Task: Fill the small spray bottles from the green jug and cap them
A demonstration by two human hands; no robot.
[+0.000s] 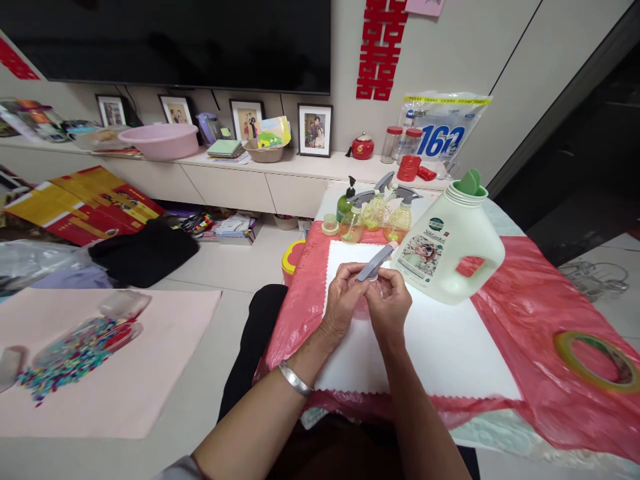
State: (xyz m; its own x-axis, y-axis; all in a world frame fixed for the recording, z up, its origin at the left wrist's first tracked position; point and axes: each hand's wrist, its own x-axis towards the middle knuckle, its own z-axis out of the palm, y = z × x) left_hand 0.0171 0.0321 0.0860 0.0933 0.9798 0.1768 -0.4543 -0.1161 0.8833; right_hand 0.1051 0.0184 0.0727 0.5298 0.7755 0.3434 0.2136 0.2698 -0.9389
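Both my hands meet over a white mat (450, 347) on a red plastic sheet. My left hand (345, 297) and my right hand (390, 303) are closed around a small clear spray bottle (373, 288), mostly hidden by the fingers. Its grey trigger head (376, 262) sticks up and away from me above the fingers. A silver bracelet (295, 378) sits on my left wrist. A large white detergent jug (453, 243) with a green cap piece stands just right of my hands.
Several filled spray and pump bottles (375, 213) stand at the table's far edge. A roll of tape (597, 360) lies on the red sheet (530, 300) at right. On the floor at left lies a pink mat (125, 373) with spilled coloured beads (70, 357).
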